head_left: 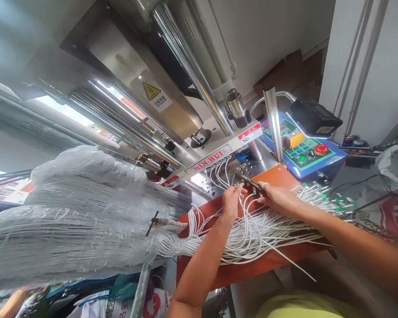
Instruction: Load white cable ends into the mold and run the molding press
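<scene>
My left hand [231,202] is closed in a pinch around the end of a white cable, by small green connector pieces. With thumb and fingers my right hand [276,199] grips a narrow dark metal bar [252,183], which slants across just ahead of both hands. Small green-and-white connector ends sit along this bar, and white cables [248,216] curve down from it. How each end sits in the bar is too small to tell. Beneath both wrists a thick bundle of white cables [268,232] lies on the orange-brown table [212,276].
The MIN-HUI press [213,160] stands right ahead, several white cables running under its plate. To the right is a blue control panel [305,150] with a red button. Plastic-wrapped cable bundles [73,229] hang at the left, near a clamp with a T-handle [167,223].
</scene>
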The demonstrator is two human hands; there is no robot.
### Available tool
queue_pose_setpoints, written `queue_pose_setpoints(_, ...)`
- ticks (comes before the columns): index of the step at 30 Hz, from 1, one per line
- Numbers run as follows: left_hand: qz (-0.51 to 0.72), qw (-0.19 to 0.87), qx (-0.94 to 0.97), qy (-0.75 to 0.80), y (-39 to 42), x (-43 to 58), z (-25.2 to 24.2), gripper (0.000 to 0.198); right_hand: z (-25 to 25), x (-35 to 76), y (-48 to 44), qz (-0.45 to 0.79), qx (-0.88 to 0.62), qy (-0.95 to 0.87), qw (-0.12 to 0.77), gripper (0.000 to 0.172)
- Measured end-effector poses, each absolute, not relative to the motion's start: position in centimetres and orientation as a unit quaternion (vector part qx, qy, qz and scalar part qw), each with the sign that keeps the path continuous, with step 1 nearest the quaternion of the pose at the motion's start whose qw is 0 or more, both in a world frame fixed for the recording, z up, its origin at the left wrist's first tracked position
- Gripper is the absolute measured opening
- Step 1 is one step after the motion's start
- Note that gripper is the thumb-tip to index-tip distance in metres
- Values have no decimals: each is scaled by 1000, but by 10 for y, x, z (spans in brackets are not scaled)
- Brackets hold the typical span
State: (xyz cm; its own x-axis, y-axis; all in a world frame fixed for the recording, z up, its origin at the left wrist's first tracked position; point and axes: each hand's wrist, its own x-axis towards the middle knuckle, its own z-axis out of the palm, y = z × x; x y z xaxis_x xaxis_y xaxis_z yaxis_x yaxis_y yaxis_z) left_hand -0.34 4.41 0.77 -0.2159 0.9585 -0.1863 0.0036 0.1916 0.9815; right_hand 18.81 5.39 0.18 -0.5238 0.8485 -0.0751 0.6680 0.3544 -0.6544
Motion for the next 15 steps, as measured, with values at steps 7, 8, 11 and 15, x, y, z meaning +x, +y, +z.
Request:
queue_pose_setpoints(7,396,319,601,616,38,-5,13,24,2,187,55,297,-478,-820,108,30)
queue_pose_setpoints(8,383,305,620,613,37,-5,15,23,3,187,55,298,-476,-820,110,31)
queue_pose_setpoints(11,370,301,629,614,36,-5,18,18,3,187,55,304,-471,-819,123,36)
queue_pose_setpoints(15,388,326,615,604,39,-8,13,11,2,187,54,306,-470,-818,127,40)
